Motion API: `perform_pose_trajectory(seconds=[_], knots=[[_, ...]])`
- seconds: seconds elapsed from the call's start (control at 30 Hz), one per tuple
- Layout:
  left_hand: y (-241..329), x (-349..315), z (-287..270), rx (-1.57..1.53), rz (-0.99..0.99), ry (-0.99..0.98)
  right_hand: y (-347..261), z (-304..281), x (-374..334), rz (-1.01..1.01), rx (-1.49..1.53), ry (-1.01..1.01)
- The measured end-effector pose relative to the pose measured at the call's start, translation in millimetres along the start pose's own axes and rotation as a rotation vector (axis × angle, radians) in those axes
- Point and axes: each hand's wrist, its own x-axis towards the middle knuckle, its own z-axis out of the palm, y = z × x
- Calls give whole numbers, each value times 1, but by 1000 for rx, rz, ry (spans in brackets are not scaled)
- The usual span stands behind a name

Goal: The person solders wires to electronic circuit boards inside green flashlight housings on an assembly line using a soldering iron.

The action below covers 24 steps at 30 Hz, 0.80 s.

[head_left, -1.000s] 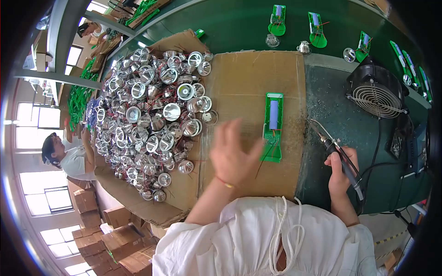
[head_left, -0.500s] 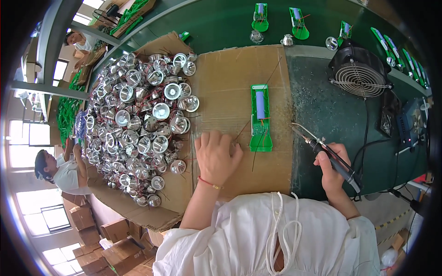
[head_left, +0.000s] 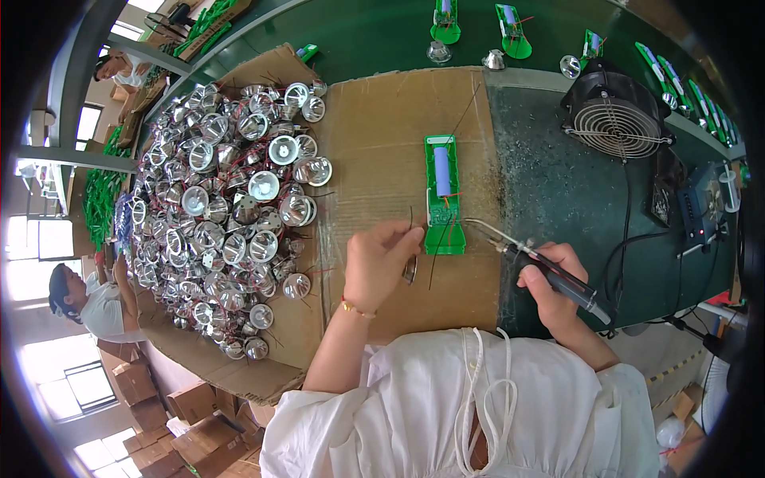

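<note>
My left hand is closed in a pinch, with dark wire ends sticking up from the fingertips. Below the fingers hangs a silver lamp reflector, seen edge-on and partly hidden by the hand. Just right of it, a green plastic housing lies on the cardboard, holding a purple cylindrical battery and a small circuit board with red and black wires. My right hand grips a black soldering iron, with a thin curved metal tube along it. Its tip end points left, close to the housing's right side.
A cardboard box heaped with silver reflectors stands at left. A black fan and a blue soldering station with cables are at right. More green housings line the far side. Two people work at far left.
My left hand has risen off the cardboard, now pinching the reflector's wires. The soldering iron has moved left, its tip end nearer the green housing. The whole view has shifted slightly.
</note>
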Motion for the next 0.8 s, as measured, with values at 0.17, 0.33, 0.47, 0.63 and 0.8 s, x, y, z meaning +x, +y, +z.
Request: perform_pose_trajectory(seconds=[0.17, 0.33, 0.47, 0.63, 0.8], knots=[[-7, -3, 19, 155, 186, 65, 9, 7, 6, -65, -95, -34], [-3, 2, 20, 231, 313, 52, 10, 15, 9, -52, -54, 65], [-1, 4, 21, 236, 296, 45, 9, 16, 9, -3, -41, 43], [-2, 5, 23, 229, 296, 56, 12, 16, 8, 18, -51, 39], [-3, 6, 23, 223, 298, 55, 10, 15, 7, -40, 18, 103]])
